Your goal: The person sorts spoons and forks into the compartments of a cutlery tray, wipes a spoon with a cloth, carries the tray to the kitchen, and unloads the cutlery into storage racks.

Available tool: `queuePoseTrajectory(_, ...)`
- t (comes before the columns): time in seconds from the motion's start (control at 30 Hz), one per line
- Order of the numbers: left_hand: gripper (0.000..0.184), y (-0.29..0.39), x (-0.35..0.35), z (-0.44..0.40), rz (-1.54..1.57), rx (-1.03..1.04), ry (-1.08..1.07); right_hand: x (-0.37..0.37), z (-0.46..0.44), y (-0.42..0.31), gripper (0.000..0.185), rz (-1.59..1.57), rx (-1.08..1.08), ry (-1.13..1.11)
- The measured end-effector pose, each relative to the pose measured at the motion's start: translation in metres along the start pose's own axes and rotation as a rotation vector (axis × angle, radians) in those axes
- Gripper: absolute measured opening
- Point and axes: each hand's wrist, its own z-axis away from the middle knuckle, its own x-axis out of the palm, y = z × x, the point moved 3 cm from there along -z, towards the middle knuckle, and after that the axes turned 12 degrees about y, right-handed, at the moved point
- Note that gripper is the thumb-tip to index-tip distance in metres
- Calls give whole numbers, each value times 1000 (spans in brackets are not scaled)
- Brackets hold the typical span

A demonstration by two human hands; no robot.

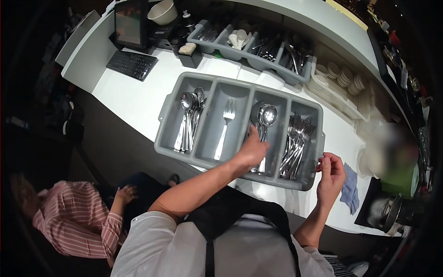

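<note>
A grey cutlery tray (245, 115) with several compartments lies in front of me on the white counter. My left hand (253, 150) reaches over the third compartment, index finger and thumb apart, close above the large spoons (268, 115). Its other fingers are partly hidden, and whether it touches the spoons is unclear. At the tray's right end, my right hand (330, 173) has curled fingers against the rim. Small spoons (187, 120) fill part of the leftmost compartment. One fork (226, 124) lies alone in the second. Many forks (296, 147) are heaped in the rightmost.
Behind stands another cutlery tray (226, 51) with white spoons and dark utensils. A keyboard (131, 64) and screen (129, 23) are at left. A cream basket of cups (339, 94), a blue cloth (350, 189) and pans are at right. A person in a striped shirt (76, 217) is at lower left.
</note>
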Motion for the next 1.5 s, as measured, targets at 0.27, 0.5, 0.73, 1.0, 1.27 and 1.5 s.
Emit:
queuePoseTrajectory(0.27,68,40,-103,50,420,179,-292,-7,1,7,22,145,-28,188)
queuePoseTrajectory(0.5,59,29,-275,-11,-131,637,733,-13,-14,57,59,713,-24,203)
queuePoseTrajectory(0.73,55,12,-273,-45,-425,361,669,13,-18,65,56,618,132,26)
queuePoseTrajectory(1.0,43,-31,-269,-15,-479,287,831,-4,-32,75,44,32,422,-164)
queuePoseTrajectory(1.27,37,-117,-213,118,-261,143,1009,-40,-50,86,43,87,428,-436)
queuePoseTrajectory(1.5,35,-149,-165,190,-37,67,1100,-34,-62,73,51,239,330,-570)
